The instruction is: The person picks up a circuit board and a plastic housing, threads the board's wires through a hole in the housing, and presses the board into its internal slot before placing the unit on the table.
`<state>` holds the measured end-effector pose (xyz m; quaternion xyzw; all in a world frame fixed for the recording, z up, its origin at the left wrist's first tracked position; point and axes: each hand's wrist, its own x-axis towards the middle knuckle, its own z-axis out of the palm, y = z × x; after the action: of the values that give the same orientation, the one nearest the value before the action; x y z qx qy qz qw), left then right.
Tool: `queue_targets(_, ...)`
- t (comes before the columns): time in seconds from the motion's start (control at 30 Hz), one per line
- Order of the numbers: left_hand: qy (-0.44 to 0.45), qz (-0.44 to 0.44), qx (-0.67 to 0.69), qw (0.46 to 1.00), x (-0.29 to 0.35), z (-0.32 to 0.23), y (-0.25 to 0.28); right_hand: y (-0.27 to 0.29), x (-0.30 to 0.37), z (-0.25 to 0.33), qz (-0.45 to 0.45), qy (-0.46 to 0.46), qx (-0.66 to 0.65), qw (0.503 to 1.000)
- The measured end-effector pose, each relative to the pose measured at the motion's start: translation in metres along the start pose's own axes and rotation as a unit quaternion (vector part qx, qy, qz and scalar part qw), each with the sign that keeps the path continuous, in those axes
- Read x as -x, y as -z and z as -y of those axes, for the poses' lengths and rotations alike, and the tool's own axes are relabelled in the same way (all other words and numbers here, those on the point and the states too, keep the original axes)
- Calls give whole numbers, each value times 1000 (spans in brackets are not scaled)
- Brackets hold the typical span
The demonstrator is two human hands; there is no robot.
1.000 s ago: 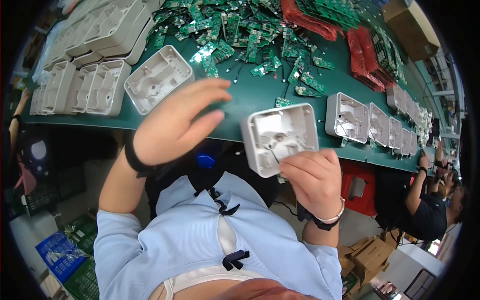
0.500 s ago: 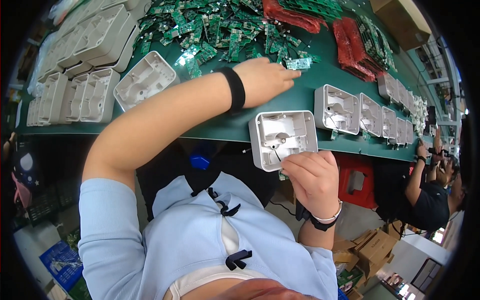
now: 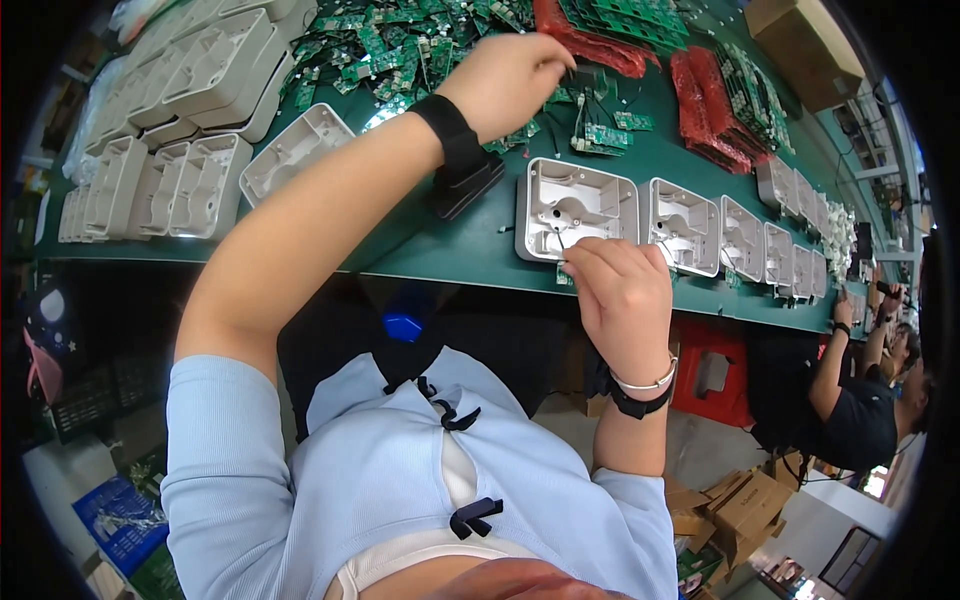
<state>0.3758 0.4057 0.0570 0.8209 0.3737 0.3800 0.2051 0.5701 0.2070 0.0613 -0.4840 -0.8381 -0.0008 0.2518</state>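
Observation:
My left hand reaches over the pile of small green circuit boards, its fingers bent together in a pinch. What lies between the fingertips, if anything, is hidden. Boards with dark wires lie just beside those fingertips. My right hand grips the front wall of a white plastic housing, which sits open side up at the table's front edge. A thin dark wire runs inside this housing, and a small green board shows below its front wall, near my fingers.
More white housings continue in a row to the right. Empty housings are stacked at the left, near a single tilted one. Red bubble-wrap and a cardboard box stand at the back right. Another person works far right.
The housing under my right hand has moved up and forward onto the table, beside the row. My left hand has moved farther out over the boards, and its fingers have curled into a pinch.

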Motion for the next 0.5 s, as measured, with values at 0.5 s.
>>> queue_targets(0.5,89,-195,462,861,120,-58,86,-9,-21,38,-126,-55,-98,986)
